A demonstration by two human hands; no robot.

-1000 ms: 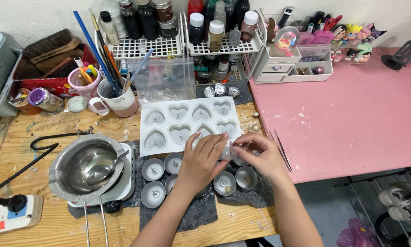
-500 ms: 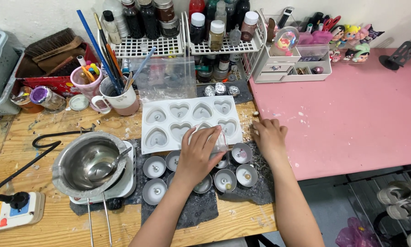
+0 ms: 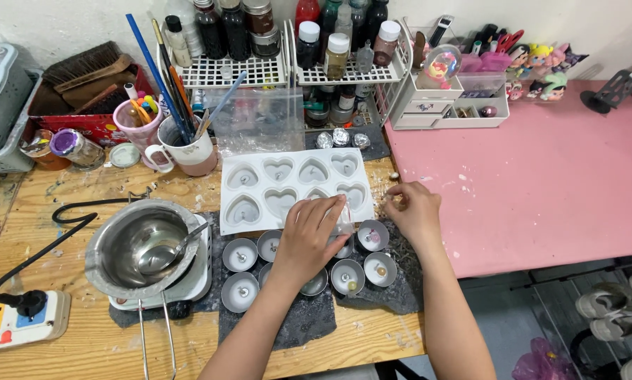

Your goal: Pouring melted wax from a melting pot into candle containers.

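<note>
At the middle of the wooden counter (image 3: 84,345), seen from the head camera, the left hand (image 3: 312,236) holds a small clear plastic bag (image 3: 337,214) pinched between thumb and fingers, just over the lower edge of the white heart mould (image 3: 295,184) and above the cluster of round tin cups (image 3: 240,255). The right hand (image 3: 414,211) rests near the edge of the pink mat (image 3: 541,183), fingertips drawn together over small crumbs; whether it pinches anything is too small to tell. Judging from how things lie, the work looks partway: the tin cups sit on a dark cloth (image 3: 302,320), each with a small wick tab upright in its centre, and the few at right also carry a small coloured bit, while the rest hold only the wick. None appears filled. The mould's heart cavities look empty, though two are half hidden behind the hand and bag. To the left, a steel pot (image 3: 143,246) sits on a small white hot plate, a spoon lying inside it; any contents cannot be made out. A mug (image 3: 189,151) beside it holds brushes and sticks, a pink cup holds more tools, and a wire rack (image 3: 288,67) behind carries dark bottles and jars.
</note>
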